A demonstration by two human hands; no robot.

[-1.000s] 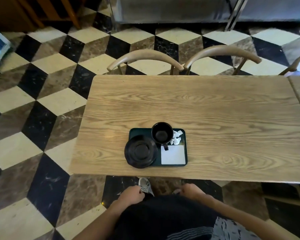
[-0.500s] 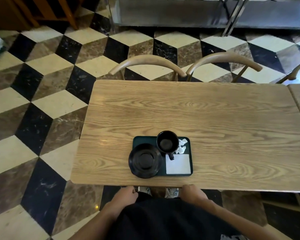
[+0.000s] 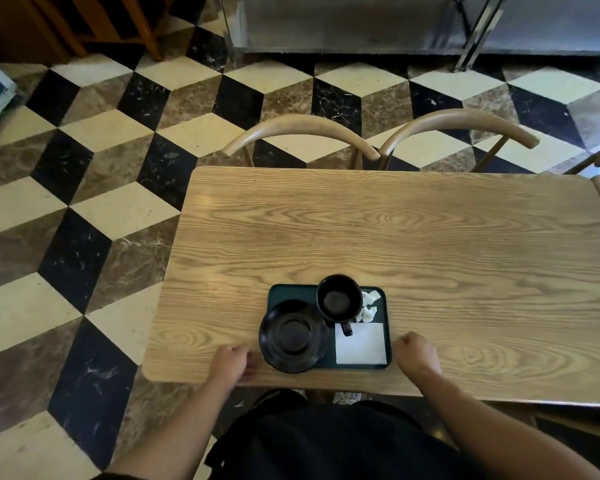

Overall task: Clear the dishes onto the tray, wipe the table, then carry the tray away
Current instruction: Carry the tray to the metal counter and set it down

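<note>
Dark green and rectangular, the plastic tray sits at the near edge of the light oak-grain table, already loaded with a round black saucer overhanging its left rim, a black handled cup, crumpled white paper scraps and a flat white square napkin. Both hands have been brought up from below the table edge since a second ago and are now set on either side of the tray: the left hand just beside the saucer, the right hand just beside the tray's right rim, each with fingers curled and nothing yet seen to be grasped. Clearing looks done, so a lift of the tray is judged to be next, though no cloth is seen and the wiping cannot be confirmed.
</note>
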